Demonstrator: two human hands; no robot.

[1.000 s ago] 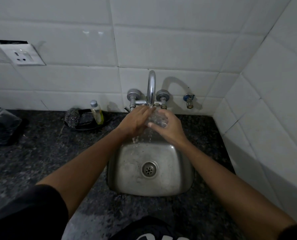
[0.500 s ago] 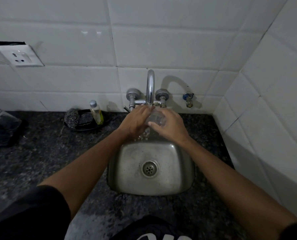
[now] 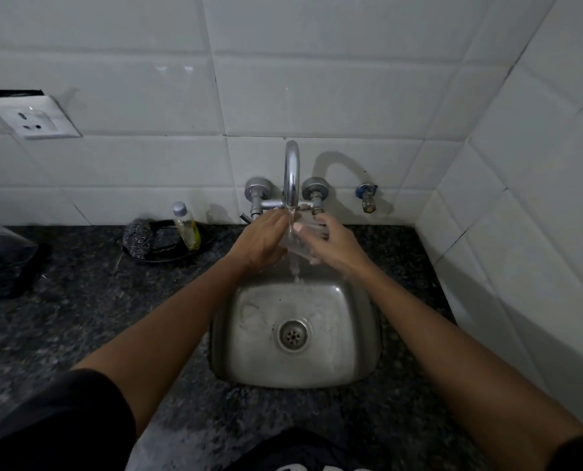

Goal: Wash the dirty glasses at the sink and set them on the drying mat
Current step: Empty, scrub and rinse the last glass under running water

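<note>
Glass (image 3: 302, 239), mid-rinse: gripped between left hand (image 3: 261, 241) and right hand (image 3: 331, 244) under running tap (image 3: 292, 175); drying-mat placement outstanding.

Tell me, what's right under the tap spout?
Under the tap spout, both hands hold a clear glass in the running water, left hand and right hand. The steel sink lies below. The hands cover most of the glass.

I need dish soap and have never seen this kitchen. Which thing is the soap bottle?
Find the faucet over the sink. On the counter to its left, a dark tray holds a scrubber and the small bottle: upright, clear, yellowish liquid, grey cap.
</note>
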